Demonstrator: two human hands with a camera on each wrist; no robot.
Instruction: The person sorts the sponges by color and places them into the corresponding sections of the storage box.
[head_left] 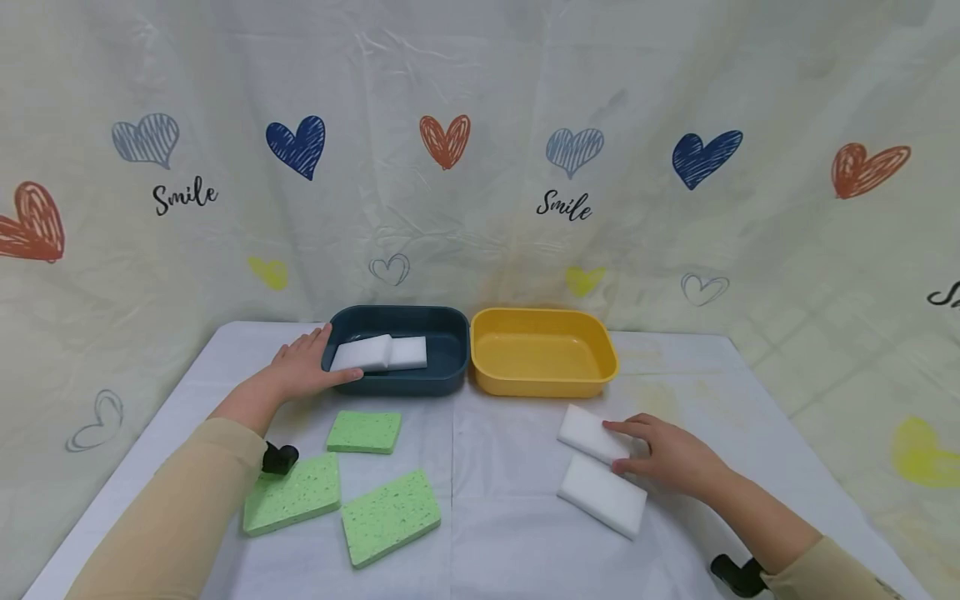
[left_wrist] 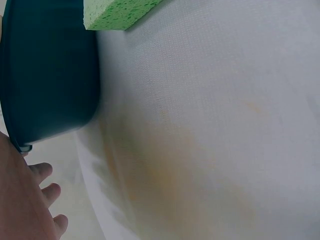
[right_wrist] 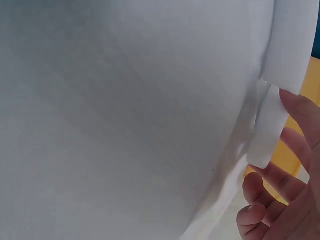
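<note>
My left hand (head_left: 303,367) rests at the left end of a dark blue tub (head_left: 442,382), its thumb along the front rim and its fingers spread beside the left wall. Two white sponges (head_left: 362,354) lie in that tub. On the right, my right hand (head_left: 671,450) pinches a white sponge (head_left: 585,432) between thumb and fingers on the table. A second white sponge (head_left: 603,493) lies against its near side. In the right wrist view, the thumb sits where the two sponges (right_wrist: 270,127) meet; fingertips touch the pinched one's end.
A yellow tub (head_left: 543,387) stands against the blue tub's right side. Several green sponges (head_left: 390,517) lie on the white tablecloth (head_left: 495,533) at front left. Behind the table hangs a curtain (head_left: 495,217) printed with hearts.
</note>
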